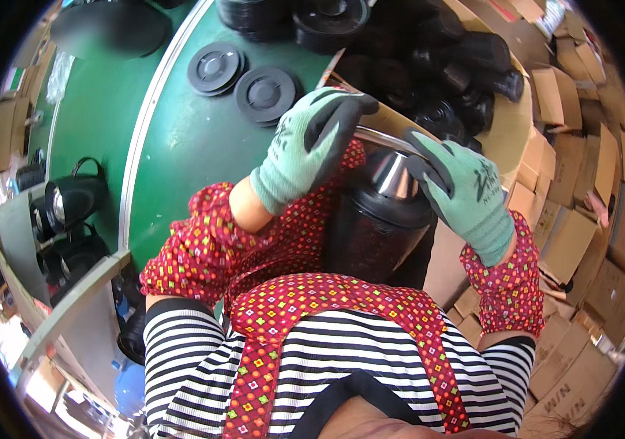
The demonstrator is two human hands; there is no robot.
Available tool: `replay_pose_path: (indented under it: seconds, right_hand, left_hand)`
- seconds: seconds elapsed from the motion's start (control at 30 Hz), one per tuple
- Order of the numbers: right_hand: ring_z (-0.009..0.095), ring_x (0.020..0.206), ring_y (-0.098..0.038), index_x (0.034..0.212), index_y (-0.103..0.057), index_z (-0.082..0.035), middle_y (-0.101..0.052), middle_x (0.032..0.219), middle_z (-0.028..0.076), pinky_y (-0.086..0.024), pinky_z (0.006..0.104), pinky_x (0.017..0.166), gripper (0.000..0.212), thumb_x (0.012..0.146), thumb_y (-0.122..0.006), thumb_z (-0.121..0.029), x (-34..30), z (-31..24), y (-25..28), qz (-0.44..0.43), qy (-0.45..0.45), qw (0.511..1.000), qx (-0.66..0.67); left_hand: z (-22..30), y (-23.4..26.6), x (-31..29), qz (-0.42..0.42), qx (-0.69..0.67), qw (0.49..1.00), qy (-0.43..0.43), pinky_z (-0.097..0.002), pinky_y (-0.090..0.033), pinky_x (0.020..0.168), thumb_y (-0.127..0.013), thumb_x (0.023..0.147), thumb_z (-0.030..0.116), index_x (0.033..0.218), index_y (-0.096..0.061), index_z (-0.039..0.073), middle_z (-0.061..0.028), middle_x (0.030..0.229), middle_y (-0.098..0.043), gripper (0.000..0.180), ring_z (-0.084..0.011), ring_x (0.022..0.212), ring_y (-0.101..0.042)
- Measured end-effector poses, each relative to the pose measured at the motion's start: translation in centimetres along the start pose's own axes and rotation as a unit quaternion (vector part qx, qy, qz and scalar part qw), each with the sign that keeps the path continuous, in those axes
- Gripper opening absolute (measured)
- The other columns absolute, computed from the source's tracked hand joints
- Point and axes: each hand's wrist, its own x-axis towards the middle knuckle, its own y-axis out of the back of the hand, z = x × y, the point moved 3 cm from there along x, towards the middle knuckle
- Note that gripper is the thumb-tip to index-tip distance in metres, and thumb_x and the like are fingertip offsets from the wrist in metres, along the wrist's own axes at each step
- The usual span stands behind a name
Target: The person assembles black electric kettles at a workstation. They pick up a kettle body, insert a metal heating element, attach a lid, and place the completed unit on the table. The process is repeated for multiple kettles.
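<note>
L hand (pixel 305 150) & R hand (pixel 466 186), both gloved, are up in front of the torso w/ a shiny metal strip (pixel 386 139) btwn them. R fingers look clamped on its R end; L fingers are curled near its L end, can't tell if they grip. Strip sits just above a silver cone (pixel 389 178) on top of a black cylindrical housing (pixel 375 234), which is low btwn the forearms, approx upright, close to the apron (pixel 305 293).

Progress, judging by looks: cone already on the housing; strip not on it yet, afaict. Two sets of black discs (pixel 265 95) lie loose on the green bench (pixel 188 146), untouched, w/ more black round parts (pixel 331 22) stacked beyond. Carton (pixel 523 121) at R holds lots of dark parts (pixel 466 62), too blurred to ID or count, so qty left is unclear.
</note>
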Motion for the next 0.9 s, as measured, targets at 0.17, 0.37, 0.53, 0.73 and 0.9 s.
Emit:
replay_pose_path:
  seconds: [0.17, 0.37, 0.53, 0.73, 0.9]
  right_hand:
    - [0.038, 0.095, -0.070, 0.139, -0.067, -0.006, -0.073, 0.106, 0.019, -0.055, 0.0453, 0.083, 0.041, 0.100, -0.065, -0.020, 0.6, 0.3, 0.0, -0.047, -0.034, 0.995, 0.081]
    - [0.035, 0.083, -0.074, 0.120, -0.076, -0.013, -0.074, 0.090, 0.015, -0.058, 0.0463, 0.071, 0.029, 0.102, -0.063, -0.031, 1.3, 1.7, -1.1, 0.022, 0.008, 0.996, 0.082]
    - [0.040, 0.086, -0.074, 0.117, -0.076, -0.013, -0.076, 0.093, 0.020, -0.059, 0.0497, 0.078, 0.035, 0.103, -0.057, -0.037, 2.7, 2.3, -0.5, -0.071, -0.037, 0.990, 0.120]
    - [0.034, 0.101, -0.075, 0.129, -0.074, -0.009, -0.077, 0.112, 0.018, -0.058, 0.0429, 0.090, 0.037, 0.103, -0.065, -0.033, 2.1, 3.6, -1.5, -0.051, -0.061, 0.977, 0.200]
    - [0.023, 0.100, -0.077, 0.131, -0.073, -0.006, -0.079, 0.115, 0.015, -0.059, 0.0356, 0.091, 0.036, 0.102, -0.068, -0.026, 3.9, 5.4, -3.5, 0.058, -0.119, 0.942, 0.308]
  left_hand:
    - [3.6, -1.9, 0.5, -0.105, 0.230, 0.967, -0.024, -0.0485, -0.048, 0.104, -0.073, 0.089, 0.017, 0.132, -0.069, 0.007, -0.0162, 0.123, -0.068, 0.044, -0.0375, 0.118, -0.062]
    - [2.6, -1.7, 1.3, -0.117, 0.224, 0.967, -0.017, -0.0456, -0.052, 0.099, -0.070, 0.092, 0.005, 0.130, -0.072, 0.007, -0.0167, 0.121, -0.072, 0.038, -0.0387, 0.112, -0.067]
    - [2.1, -1.9, 1.4, -0.145, 0.228, 0.963, 0.007, -0.0479, -0.051, 0.097, -0.071, 0.092, 0.011, 0.133, -0.069, 0.006, -0.0168, 0.122, -0.070, 0.041, -0.0399, 0.110, -0.065]
    - [0.7, -0.4, 1.4, -0.117, 0.201, 0.971, 0.062, -0.0446, -0.046, 0.111, -0.068, 0.100, 0.018, 0.144, -0.060, 0.001, -0.0241, 0.136, -0.065, 0.048, -0.0404, 0.129, -0.061]
    - [-1.0, 3.0, -1.0, 0.222, -0.039, 0.967, 0.116, -0.0453, -0.037, 0.122, -0.035, 0.116, 0.038, 0.160, -0.039, -0.002, -0.0194, 0.160, -0.047, 0.059, -0.0322, 0.146, -0.048]
